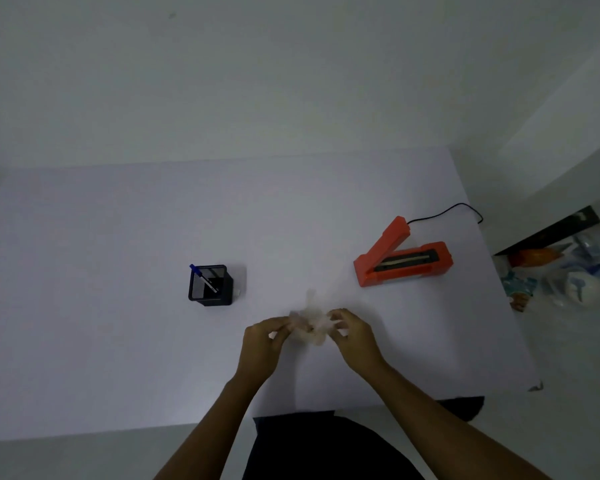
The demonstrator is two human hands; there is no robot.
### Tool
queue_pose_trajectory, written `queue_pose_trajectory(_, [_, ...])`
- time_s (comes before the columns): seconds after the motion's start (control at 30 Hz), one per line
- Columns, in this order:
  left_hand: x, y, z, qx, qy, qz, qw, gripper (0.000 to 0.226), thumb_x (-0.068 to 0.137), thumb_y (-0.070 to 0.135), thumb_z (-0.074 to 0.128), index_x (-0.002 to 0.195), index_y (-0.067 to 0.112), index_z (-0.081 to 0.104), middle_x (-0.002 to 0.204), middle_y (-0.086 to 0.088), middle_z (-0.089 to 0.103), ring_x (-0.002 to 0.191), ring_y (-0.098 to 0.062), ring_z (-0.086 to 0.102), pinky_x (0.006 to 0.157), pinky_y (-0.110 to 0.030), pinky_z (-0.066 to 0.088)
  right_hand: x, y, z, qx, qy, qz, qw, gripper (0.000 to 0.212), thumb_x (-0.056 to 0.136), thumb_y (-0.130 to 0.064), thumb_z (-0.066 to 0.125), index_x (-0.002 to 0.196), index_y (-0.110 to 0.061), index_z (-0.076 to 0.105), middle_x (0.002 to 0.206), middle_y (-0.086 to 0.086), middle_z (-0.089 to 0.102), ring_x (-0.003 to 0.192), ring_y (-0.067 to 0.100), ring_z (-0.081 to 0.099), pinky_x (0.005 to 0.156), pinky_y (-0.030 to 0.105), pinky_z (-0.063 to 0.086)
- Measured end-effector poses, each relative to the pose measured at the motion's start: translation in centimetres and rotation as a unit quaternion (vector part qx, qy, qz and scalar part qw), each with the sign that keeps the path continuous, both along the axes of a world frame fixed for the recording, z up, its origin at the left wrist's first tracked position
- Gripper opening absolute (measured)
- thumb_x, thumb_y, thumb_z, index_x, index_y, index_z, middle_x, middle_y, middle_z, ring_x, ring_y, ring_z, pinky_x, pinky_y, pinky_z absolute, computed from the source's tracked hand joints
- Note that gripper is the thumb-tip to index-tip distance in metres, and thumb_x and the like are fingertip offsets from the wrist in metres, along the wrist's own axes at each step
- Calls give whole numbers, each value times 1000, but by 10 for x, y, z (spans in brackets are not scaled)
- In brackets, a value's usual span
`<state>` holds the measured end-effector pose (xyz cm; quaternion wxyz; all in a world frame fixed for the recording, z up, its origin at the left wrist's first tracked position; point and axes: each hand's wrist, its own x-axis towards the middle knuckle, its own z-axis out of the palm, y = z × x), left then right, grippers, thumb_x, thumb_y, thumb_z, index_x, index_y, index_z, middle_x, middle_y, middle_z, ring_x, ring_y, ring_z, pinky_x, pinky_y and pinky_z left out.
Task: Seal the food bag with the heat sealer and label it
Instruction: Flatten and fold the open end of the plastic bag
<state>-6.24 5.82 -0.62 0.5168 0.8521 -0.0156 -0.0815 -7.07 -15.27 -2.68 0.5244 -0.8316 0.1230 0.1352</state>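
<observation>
A plain white wall (222, 64) is seen behind a broad, flat white desk (101, 271), dimly and evenly lit. To the right, a pale floor (575, 358) is strewn with a blurred heap of crumpled plastic packaging (561, 278) beside a dark board (551, 233).

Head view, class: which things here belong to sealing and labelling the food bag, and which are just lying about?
Belong to the job:
food bag, held by left hand and right hand
orange heat sealer, lid open
blue pen in black pen holder

Lying about:
packets and clutter beside the table
</observation>
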Motion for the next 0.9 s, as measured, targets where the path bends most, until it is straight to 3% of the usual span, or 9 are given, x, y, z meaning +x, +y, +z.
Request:
queue_pose_trajectory(0.13, [7,0,-5,-6,31,-25,999,18,91,18,66,100,33,72,93,33,68,88,5,66,72,-10,51,0,7,-8,33,34,10,999,29,85,-16,73,114,-14,69,105,-1,72,95,11,66,79,14,50])
queue_pose_trajectory(0.27, [11,4,-24,10,89,-52,995,19,90,22,68,108,23,73,105,14,72,88,-1,65,77,-9,48,7,11,-9,26,9,9,1000,7,83,-12,74,88,-7,75,85,3,76,81,13,69,78,32,56])
queue_pose_trajectory(0.37, [15,4,-36,14,113,-43,993,17,89,17,68,104,20,75,102,9,74,87,-6,67,80,-20,53,12,11,-12,17,26,13,999,12,80,-14,76,86,-3,74,84,9,76,81,20,71,77,38,57])
queue_pose_trajectory(0.53, [21,1,-38,20,116,-1,993,13,89,11,68,93,16,78,88,11,75,80,6,66,74,-4,45,17,7,-16,15,42,13,999,7,80,-4,75,86,-7,78,81,4,76,75,12,70,68,19,53])
queue_pose_trajectory(0.7, [24,9,-44,14,126,-2,992,16,89,11,67,88,24,77,79,26,71,84,8,66,77,-2,44,19,-5,-22,31,64,-8,997,4,80,-9,77,82,-7,79,73,-1,74,62,-3,64,61,12,48])
queue_pose_trajectory(0.8, [22,11,-48,3,143,-13,990,19,92,11,63,85,25,74,82,28,71,83,3,66,74,-5,45,18,-4,-25,44,77,-6,996,3,81,-9,77,83,-7,78,74,4,74,62,-1,64,60,17,51])
queue_pose_trajectory(0.9, [20,12,-53,-16,164,-17,986,18,94,9,60,86,18,73,77,22,71,72,2,63,68,-9,46,17,-1,-28,58,85,-16,995,4,83,-7,75,81,-10,77,79,13,75,67,12,66,60,26,55])
